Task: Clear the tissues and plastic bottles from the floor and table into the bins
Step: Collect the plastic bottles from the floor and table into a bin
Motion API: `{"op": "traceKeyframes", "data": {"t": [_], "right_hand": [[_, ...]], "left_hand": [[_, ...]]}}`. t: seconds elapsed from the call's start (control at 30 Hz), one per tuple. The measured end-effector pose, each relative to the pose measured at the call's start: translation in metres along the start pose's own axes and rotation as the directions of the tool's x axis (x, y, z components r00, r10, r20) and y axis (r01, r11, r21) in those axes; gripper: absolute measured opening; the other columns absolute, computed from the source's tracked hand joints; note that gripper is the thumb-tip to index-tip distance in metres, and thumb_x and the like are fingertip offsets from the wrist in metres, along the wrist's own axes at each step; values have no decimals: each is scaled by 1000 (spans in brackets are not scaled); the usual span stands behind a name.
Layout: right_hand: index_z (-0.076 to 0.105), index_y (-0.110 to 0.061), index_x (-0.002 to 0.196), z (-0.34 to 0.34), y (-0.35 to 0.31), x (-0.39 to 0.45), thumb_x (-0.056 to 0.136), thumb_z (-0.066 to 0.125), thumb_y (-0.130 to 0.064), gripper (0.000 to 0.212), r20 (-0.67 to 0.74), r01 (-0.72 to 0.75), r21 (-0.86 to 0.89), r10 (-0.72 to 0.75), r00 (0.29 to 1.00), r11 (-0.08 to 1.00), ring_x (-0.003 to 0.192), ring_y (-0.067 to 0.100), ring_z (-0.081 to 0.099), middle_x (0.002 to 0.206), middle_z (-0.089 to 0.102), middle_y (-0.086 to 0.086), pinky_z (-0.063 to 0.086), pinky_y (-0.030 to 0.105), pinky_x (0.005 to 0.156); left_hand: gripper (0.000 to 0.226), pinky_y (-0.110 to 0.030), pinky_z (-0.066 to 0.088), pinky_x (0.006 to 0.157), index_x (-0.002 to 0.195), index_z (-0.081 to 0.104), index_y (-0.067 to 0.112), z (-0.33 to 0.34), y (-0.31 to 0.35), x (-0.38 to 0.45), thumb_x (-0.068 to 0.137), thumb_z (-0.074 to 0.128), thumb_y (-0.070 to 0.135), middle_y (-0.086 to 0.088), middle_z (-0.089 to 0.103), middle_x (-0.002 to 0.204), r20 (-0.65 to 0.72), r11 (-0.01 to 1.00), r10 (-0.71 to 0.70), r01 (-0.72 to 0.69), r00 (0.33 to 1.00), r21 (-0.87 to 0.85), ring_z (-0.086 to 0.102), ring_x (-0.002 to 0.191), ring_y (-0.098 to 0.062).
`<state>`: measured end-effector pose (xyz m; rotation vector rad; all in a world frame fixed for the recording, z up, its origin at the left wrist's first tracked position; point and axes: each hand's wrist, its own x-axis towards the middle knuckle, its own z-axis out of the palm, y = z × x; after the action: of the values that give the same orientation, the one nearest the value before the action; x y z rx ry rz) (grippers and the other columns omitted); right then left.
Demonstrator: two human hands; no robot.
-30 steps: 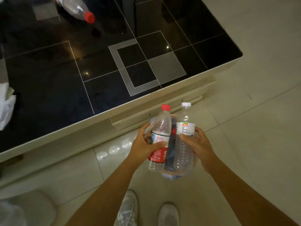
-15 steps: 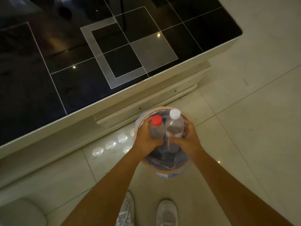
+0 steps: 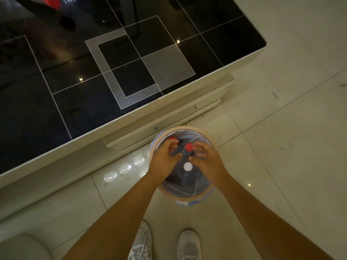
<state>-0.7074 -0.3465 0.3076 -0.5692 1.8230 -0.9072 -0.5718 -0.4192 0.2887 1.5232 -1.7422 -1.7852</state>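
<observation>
A round bin (image 3: 187, 196) with a grey liner stands on the floor in front of the table. Inside it stand three plastic bottles, seen from above by their caps: a red cap (image 3: 189, 146) in the middle, a white cap (image 3: 188, 167) nearer me, and another red cap (image 3: 172, 138) partly hidden by my fingers. My left hand (image 3: 163, 158) and my right hand (image 3: 206, 158) hover over the bin mouth with loosely spread fingers, holding nothing. At the top left edge, a red bottle cap (image 3: 51, 1) shows on the table.
A low table with a glossy black top and cream frame (image 3: 142, 117) fills the upper left, its drawer front just behind the bin. Pale floor tiles (image 3: 281, 147) stretch to the right. My two shoes (image 3: 165, 244) stand just below the bin.
Both hands lowered the red-capped and white-capped bottles into the bin and let go of them. The fingers have come apart above the caps.
</observation>
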Motion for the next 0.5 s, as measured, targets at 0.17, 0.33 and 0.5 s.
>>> {"op": "traceKeyframes", "data": {"t": [0.17, 0.33, 0.5], "right_hand": [[59, -37, 88, -11, -27, -13, 86, 63, -12, 26, -27, 120, -292, -134, 991, 949, 99, 18, 62, 97, 65, -9, 50, 36, 87], [64, -21, 114, -19, -68, -32, 89, 63, -24, 25, 26, 155, -341, -155, 988, 927, 104, 12, 60, 114, 66, -5, 49, 29, 90], [62, -38, 100, -21, -129, -51, 86, 62, -12, 29, 141, 221, -316, -184, 973, 923, 97, 7, 63, 102, 68, -12, 50, 27, 87]], "left_hand": [[26, -32, 51, 80, 108, 62, 20, -14, 26, -6, 85, 65, 8, -2, 66, 98, 2, 1000, -26, 26, 1000, -14, 62, 91, -20], [19, -39, 55, 79, 96, 65, 30, -39, 69, -30, 86, 61, 15, 3, 70, 87, -16, 999, -6, 7, 1000, 44, 65, 84, -17], [19, -33, 54, 80, 103, 65, 29, -79, 109, -62, 85, 64, 21, 13, 68, 84, -37, 989, 64, -58, 997, 137, 65, 80, -10]]}}
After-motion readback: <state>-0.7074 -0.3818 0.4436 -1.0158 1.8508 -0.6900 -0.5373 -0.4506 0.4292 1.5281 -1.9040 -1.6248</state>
